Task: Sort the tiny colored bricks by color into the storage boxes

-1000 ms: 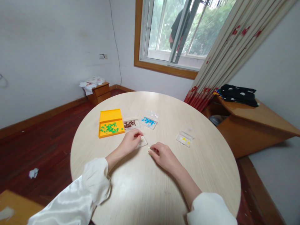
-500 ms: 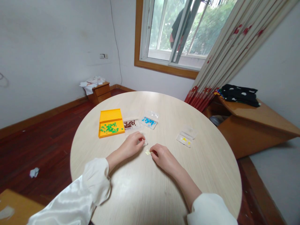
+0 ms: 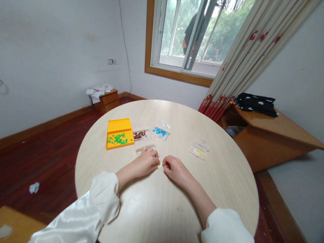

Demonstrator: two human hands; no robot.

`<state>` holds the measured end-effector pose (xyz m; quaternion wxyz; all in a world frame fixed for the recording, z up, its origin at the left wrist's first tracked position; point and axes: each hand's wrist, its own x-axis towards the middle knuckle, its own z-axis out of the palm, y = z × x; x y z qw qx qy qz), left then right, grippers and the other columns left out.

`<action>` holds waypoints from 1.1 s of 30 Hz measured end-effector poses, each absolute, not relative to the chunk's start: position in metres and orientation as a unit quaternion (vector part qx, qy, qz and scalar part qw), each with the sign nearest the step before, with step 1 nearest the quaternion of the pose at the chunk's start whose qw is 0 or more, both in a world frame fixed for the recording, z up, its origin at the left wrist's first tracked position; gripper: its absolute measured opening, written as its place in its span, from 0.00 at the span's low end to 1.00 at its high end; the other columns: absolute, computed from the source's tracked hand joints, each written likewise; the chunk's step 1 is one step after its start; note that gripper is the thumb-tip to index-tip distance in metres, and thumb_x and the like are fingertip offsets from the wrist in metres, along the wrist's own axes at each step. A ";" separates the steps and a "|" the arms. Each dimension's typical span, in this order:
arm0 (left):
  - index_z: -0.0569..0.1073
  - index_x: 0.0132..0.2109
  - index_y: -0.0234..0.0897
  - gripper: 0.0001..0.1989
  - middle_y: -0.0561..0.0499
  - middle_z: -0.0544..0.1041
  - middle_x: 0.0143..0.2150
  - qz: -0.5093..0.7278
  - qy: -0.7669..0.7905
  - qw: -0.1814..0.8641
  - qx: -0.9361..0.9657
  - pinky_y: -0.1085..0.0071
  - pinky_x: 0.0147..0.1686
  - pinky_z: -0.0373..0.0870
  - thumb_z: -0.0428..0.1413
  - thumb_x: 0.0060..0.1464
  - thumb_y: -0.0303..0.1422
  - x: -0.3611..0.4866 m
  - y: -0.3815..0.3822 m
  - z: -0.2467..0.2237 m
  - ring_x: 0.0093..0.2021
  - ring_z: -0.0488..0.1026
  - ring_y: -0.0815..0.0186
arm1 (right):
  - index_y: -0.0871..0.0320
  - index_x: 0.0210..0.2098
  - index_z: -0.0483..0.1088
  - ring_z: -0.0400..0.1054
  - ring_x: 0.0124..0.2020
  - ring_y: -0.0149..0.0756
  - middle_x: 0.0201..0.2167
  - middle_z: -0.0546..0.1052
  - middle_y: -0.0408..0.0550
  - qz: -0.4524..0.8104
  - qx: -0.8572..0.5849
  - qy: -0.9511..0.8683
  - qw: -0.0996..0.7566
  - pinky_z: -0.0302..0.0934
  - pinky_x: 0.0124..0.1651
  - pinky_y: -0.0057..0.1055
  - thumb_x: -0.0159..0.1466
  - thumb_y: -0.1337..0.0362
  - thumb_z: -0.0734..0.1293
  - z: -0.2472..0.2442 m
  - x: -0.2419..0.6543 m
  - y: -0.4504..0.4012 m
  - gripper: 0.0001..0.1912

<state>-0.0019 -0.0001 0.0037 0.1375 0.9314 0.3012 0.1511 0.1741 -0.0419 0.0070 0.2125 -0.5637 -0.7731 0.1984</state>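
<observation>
A small cluster of cream pieces is seen on the round table, to the right of the yellow box and nearer the person than it. The visible part of the cluster is stretched roughly left to right, crosswise to the person, one end toward each hand; which way any single piece points, and how many are joined, cannot be told at this size.

The left end is met by the left hand, whose fingers are bent and drawn close together, tips down. At the right end, the thumb and index finger of the right hand are curled into a ring, tips nearly meeting. Whether a piece is gripped by either hand cannot be told.

One yellow box and four clear cases are counted. Many green pieces are held in the box, its long axis laid left to right. Just right of it is set the brown-piece case; farther right, the blue-piece case; farthest right, the yellow-piece case, with only a few pieces. The cream-piece case, right of the box and nearer the person, is partly hidden by the left hand.
</observation>
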 end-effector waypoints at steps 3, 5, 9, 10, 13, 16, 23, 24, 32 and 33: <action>0.74 0.34 0.35 0.04 0.49 0.71 0.39 0.163 0.298 0.125 0.932 0.65 0.42 0.51 0.55 0.54 0.27 0.000 -0.001 0.001 0.43 0.64 0.62 | 0.60 0.28 0.67 0.63 0.28 0.30 0.26 0.70 0.44 0.197 -0.567 -0.771 0.213 0.54 0.34 0.26 0.54 0.79 0.59 0.006 0.174 -0.041 0.10; 0.74 0.33 0.35 0.04 0.49 0.71 0.39 0.163 0.297 0.119 0.933 0.65 0.42 0.51 0.54 0.54 0.26 0.001 -0.001 0.002 0.42 0.63 0.63 | 0.60 0.28 0.66 0.63 0.28 0.30 0.26 0.70 0.44 0.194 -0.569 -0.770 0.213 0.54 0.34 0.26 0.54 0.79 0.59 0.005 0.174 -0.041 0.10; 0.73 0.33 0.35 0.04 0.48 0.72 0.39 0.153 0.298 0.113 0.935 0.64 0.42 0.52 0.54 0.54 0.26 0.002 -0.003 0.005 0.42 0.63 0.62 | 0.59 0.27 0.65 0.62 0.29 0.30 0.26 0.69 0.44 0.187 -0.567 -0.773 0.212 0.54 0.34 0.26 0.53 0.80 0.58 0.005 0.175 -0.041 0.11; 0.73 0.33 0.34 0.04 0.48 0.72 0.39 0.150 0.298 0.113 0.936 0.64 0.42 0.52 0.54 0.54 0.26 0.002 -0.003 0.006 0.42 0.63 0.62 | 0.59 0.27 0.65 0.62 0.29 0.30 0.26 0.69 0.44 0.187 -0.567 -0.774 0.211 0.54 0.35 0.26 0.53 0.80 0.58 0.006 0.175 -0.042 0.11; 0.73 0.33 0.34 0.05 0.48 0.72 0.39 0.147 0.296 0.112 0.937 0.64 0.42 0.52 0.53 0.54 0.27 0.002 -0.004 0.007 0.42 0.64 0.62 | 0.59 0.28 0.64 0.62 0.29 0.30 0.26 0.69 0.43 0.192 -0.566 -0.774 0.209 0.54 0.35 0.26 0.54 0.79 0.58 0.006 0.176 -0.042 0.11; 0.72 0.33 0.34 0.04 0.48 0.73 0.38 0.143 0.291 0.110 0.939 0.63 0.43 0.52 0.53 0.53 0.27 0.003 -0.005 0.008 0.42 0.64 0.62 | 0.59 0.30 0.64 0.62 0.29 0.30 0.26 0.68 0.43 0.192 -0.562 -0.775 0.218 0.54 0.34 0.26 0.54 0.79 0.58 0.006 0.176 -0.043 0.11; 0.71 0.31 0.34 0.05 0.49 0.73 0.33 0.120 0.294 0.104 0.943 0.63 0.41 0.51 0.52 0.54 0.26 0.003 -0.008 0.012 0.40 0.64 0.62 | 0.59 0.29 0.65 0.63 0.30 0.31 0.27 0.70 0.44 0.187 -0.560 -0.780 0.207 0.55 0.35 0.26 0.55 0.79 0.58 0.006 0.176 -0.043 0.10; 0.71 0.31 0.34 0.05 0.49 0.73 0.32 0.117 0.293 0.105 0.943 0.63 0.41 0.51 0.52 0.54 0.26 0.003 -0.008 0.012 0.40 0.63 0.62 | 0.59 0.29 0.65 0.64 0.31 0.31 0.27 0.70 0.44 0.186 -0.560 -0.781 0.205 0.55 0.36 0.26 0.55 0.80 0.58 0.005 0.176 -0.043 0.11; 0.71 0.32 0.35 0.08 0.50 0.72 0.30 0.121 0.292 0.116 0.942 0.64 0.40 0.50 0.49 0.57 0.25 0.003 -0.008 0.013 0.39 0.64 0.63 | 0.60 0.30 0.68 0.66 0.33 0.32 0.30 0.73 0.47 0.182 -0.556 -0.784 0.205 0.58 0.38 0.28 0.58 0.77 0.60 0.006 0.177 -0.040 0.09; 0.71 0.32 0.35 0.08 0.50 0.72 0.30 0.124 0.292 0.118 0.941 0.64 0.40 0.51 0.49 0.57 0.25 0.003 -0.008 0.013 0.39 0.64 0.63 | 0.60 0.30 0.68 0.66 0.33 0.32 0.30 0.73 0.47 0.181 -0.556 -0.785 0.203 0.58 0.38 0.28 0.58 0.77 0.60 0.006 0.176 -0.041 0.09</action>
